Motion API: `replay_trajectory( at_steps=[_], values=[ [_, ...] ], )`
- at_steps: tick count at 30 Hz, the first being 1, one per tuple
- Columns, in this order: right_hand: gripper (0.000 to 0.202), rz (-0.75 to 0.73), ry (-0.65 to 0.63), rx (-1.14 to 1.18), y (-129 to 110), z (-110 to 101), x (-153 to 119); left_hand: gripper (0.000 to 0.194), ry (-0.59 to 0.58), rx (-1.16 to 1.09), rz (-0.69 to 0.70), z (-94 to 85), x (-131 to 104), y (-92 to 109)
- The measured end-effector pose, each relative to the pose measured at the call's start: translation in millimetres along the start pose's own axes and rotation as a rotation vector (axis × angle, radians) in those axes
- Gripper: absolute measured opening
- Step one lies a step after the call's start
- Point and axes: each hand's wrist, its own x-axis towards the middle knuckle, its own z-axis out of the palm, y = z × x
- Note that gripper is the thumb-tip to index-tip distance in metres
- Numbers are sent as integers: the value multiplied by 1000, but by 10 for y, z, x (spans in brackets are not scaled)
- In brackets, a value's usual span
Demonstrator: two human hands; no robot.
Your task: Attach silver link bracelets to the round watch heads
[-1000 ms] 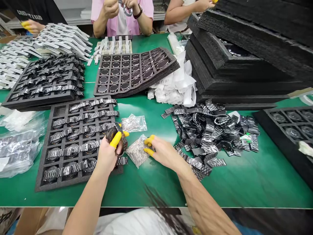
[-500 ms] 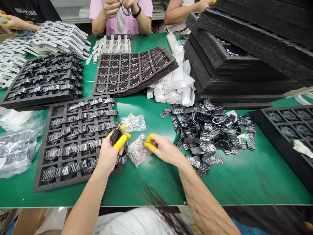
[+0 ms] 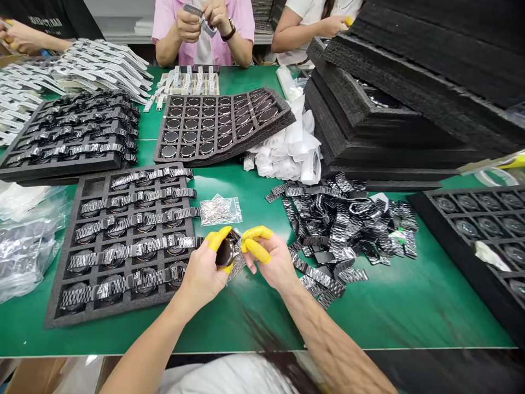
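Note:
My left hand [image 3: 205, 266], with yellow finger cots, is closed around a round dark-faced watch [image 3: 225, 253] and tilts it up. My right hand [image 3: 270, 260] also wears yellow cots. Its thumb and fingers pinch together at the watch's right edge; whatever they hold is too small to make out. Beneath both hands lies a bag of thin metal pins [image 3: 237, 266], mostly covered. Another pin bag [image 3: 220, 210] rests just behind. To the left, a grey foam tray [image 3: 93, 186] carries rows of watches with black metal bands. Loose black watch bands [image 3: 342, 219] are heaped at the right.
Behind the hands, a tilted foam tray [image 3: 246, 145] bears watch heads beside crumpled white wrappers [image 3: 287, 153]. Black foam trays [image 3: 402, 148] tower at the back right. A dark tray [image 3: 447, 246] stands far right, plastic bags [image 3: 30, 246] far left. Co-workers sit across the table.
My left hand has moved right with the watch, over the pin bag. My right hand has come up from that bag and now meets the watch. The view has shifted slightly.

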Motion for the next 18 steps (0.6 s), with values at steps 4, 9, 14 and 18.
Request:
replay_trajectory(
  at_steps=[4, 9, 14, 18],
  values=[
    [42, 114, -41, 101, -75, 59, -6, 63, 18, 123, 34, -5, -10, -50],
    [45, 199, -70, 153, -121, 48, 14, 69, 14, 215, 91, -20, -10, -78],
    [46, 203, -72, 159, -151, 40, 1, 75, -16, 265, 90, -17, -15, -74],
    [48, 223, -83, 165, -155, 37, 2, 77, -24, 221, 83, -15, -13, -88]
  ],
)
